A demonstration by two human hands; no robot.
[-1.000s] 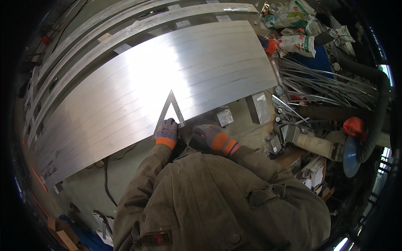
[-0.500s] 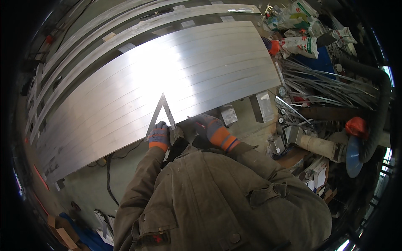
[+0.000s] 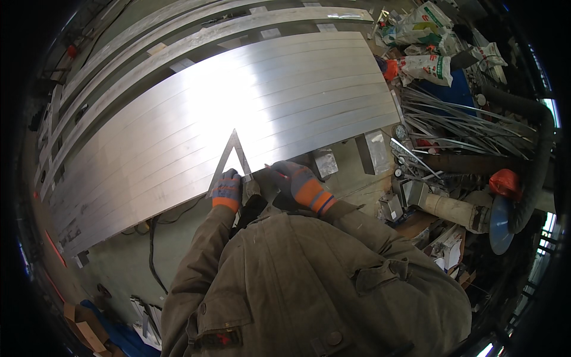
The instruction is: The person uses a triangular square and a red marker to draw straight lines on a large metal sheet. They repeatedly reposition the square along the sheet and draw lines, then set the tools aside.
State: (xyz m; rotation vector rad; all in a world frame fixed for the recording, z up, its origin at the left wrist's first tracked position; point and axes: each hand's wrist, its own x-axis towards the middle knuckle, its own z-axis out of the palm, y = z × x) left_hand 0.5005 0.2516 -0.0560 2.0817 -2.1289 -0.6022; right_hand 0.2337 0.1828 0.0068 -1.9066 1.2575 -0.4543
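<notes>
A wide, shiny metal panel [image 3: 321, 89] made of long strips lies in front of me. On its near edge rests a flat grey A-shaped metal square [image 3: 223, 159], its tip pointing away from me. My left hand [image 3: 226, 189], in a grey-and-orange glove, is closed on the lower part of this square at the panel's edge. To its right, my right hand [image 3: 295, 180], gloved alike, is closed around a thin pen-like tool [image 3: 269, 166], its tip near the panel's edge. The fingers hide most of that tool.
Long metal beams [image 3: 196, 38] run behind the panel. Metal blocks [image 3: 373, 152] sit under its near right side. At the right are a heap of thin metal strips [image 3: 470, 116], white sacks [image 3: 425, 68] and a thick dark hose [image 3: 532, 113]. A black cable [image 3: 152, 256] hangs below the near edge.
The view has shifted very slightly. Both hands and the square keep nearly the same place at the panel's near edge.
</notes>
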